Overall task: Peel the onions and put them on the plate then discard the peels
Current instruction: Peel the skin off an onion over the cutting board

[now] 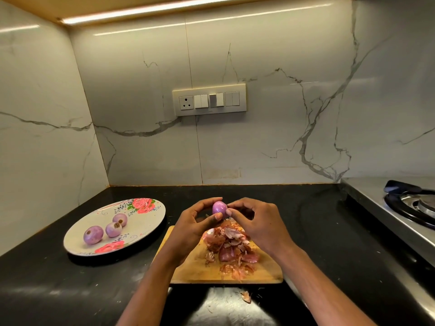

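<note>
A small purple peeled onion (219,208) is held above the wooden cutting board (195,267). My left hand (195,222) grips it from the left with thumb and fingers curled round it. My right hand (255,222) pinches at its right side with thumb and fingertips. A heap of reddish onion peels (229,245) lies on the board under my hands. To the left, a floral plate (141,220) holds three peeled onions (93,234), (113,229), (120,219).
The board and plate rest on a black countertop (317,231) in a marble-walled corner. A loose peel (246,297) lies on the counter in front of the board. A steel gas stove (414,205) stands at the right. A switch panel (209,100) is on the back wall.
</note>
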A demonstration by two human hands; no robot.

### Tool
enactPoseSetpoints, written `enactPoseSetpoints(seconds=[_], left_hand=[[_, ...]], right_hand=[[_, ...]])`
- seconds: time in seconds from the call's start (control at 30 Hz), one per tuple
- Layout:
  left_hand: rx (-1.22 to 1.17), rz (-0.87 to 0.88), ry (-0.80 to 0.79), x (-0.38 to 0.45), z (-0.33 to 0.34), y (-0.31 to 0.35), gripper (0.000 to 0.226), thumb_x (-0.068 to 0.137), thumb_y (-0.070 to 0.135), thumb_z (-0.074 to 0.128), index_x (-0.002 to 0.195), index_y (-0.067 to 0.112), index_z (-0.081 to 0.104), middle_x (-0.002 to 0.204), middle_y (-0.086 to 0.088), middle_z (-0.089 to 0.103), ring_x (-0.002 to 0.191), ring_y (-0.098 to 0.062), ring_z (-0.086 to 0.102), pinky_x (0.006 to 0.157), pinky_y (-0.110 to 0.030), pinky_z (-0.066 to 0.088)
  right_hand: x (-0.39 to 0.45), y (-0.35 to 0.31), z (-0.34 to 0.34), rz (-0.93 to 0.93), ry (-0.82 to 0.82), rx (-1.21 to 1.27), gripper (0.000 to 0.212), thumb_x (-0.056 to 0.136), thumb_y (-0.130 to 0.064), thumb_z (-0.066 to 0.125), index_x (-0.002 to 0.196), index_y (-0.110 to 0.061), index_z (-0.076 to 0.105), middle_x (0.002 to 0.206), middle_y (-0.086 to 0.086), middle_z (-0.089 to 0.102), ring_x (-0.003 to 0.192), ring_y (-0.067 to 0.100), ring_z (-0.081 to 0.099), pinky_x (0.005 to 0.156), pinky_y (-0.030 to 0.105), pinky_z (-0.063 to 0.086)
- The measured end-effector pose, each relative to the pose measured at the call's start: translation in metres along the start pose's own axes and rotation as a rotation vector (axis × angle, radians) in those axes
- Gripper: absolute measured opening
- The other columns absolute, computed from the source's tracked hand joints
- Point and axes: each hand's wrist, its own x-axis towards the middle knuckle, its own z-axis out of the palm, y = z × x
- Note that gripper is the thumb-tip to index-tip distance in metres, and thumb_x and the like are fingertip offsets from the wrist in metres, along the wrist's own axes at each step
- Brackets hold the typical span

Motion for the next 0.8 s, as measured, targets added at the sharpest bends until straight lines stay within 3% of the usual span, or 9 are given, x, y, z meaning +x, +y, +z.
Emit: enactPoseSetpoints(seconds=[0.23,0.6,0.8], left_hand=[[0.035,0.016,-0.002,0.0,0.0009,0.0023,0.043,0.088,0.022,0.073,0.129,0.03,0.062,0.127,0.011,0.063,0.115,-0.005,0.06,0.08,-0.012,0.052],[0.03,-0.004,-0.025,-0.0007,0.0016,0.0025,0.044,0.083,0.029,0.075,0.125,0.037,0.063,0.128,0.013,0.063,0.119,-0.009,0.06,0.096,-0.026,0.052],[0.024,0.021,-0.006,-0.0012,0.0011,0.0044,0.042,0.087,0.022,0.073,0.125,0.035,0.062,0.127,0.013,0.063,0.113,-0.005,0.062,0.08,-0.014,0.053]], right_hand=[[-0.0009,0.0002,-0.0011,-0.02,0.016,0.001,0.015,0.091,-0.032,0.072,0.105,-0.027,0.077,0.092,-0.015,0.075,0.09,-0.002,0.066,0.076,0.015,0.056],[-0.0003,0.0015,0.0012,0.026,0.041,0.053,0.007,0.093,-0.026,0.071,0.099,-0.026,0.074,0.085,-0.014,0.071,0.086,-0.002,0.065,0.071,0.011,0.053],[-0.0001,0.0002,-0.0008,0.04,-0.002,0.104,0.018,0.09,-0.036,0.073,0.104,-0.025,0.077,0.089,-0.015,0.073,0.087,-0.002,0.066,0.071,0.012,0.053]])
